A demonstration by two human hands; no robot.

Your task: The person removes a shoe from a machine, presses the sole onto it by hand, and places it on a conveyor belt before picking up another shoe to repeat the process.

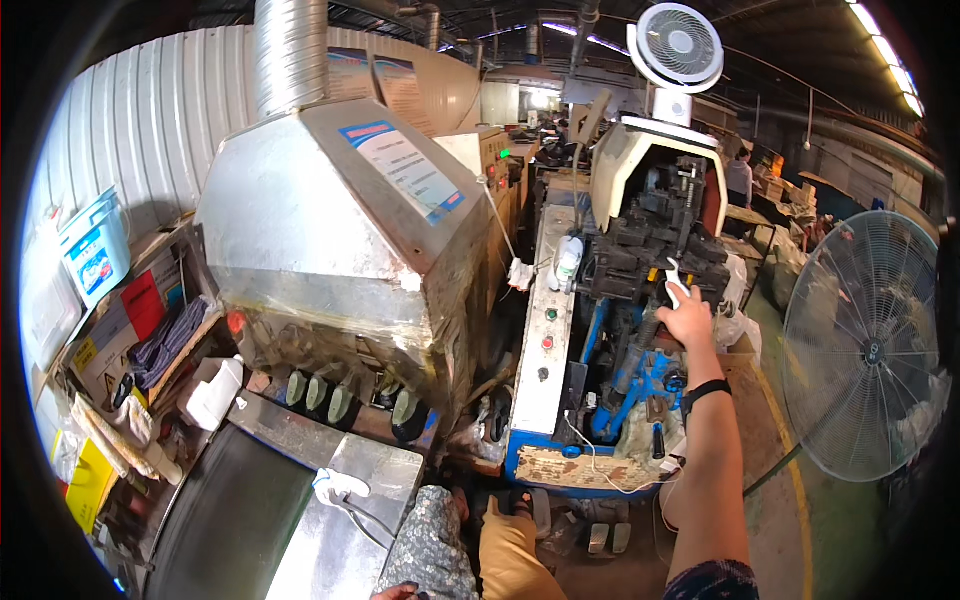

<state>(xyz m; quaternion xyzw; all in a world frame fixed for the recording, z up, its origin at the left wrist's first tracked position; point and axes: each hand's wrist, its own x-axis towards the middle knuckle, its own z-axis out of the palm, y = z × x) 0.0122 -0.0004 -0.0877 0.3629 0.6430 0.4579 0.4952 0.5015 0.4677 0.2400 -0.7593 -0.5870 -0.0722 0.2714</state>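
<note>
My right arm stretches forward to a blue and black machine (650, 260), a dark band on its wrist. Near the machine's dark metal head, my right hand (687, 318) has its fingers closed around the lower end of a small white hooked piece (676, 272); its exact kind is unclear. At the bottom edge, only a bit of my left hand (395, 592) shows, by my patterned clothing, and its fingers are mostly cut off. A white curved piece with a grey cord (340, 485) lies on the metal table (370, 465) ahead of it.
Left stands a metal hood (310, 220) with a duct; several shoe-like pieces (344, 408) line its opening above a dark conveyor belt (230, 510). A control panel (545, 340) with buttons borders the machine. A large fan (865, 345) stands right. Pedals (608, 538) sit below.
</note>
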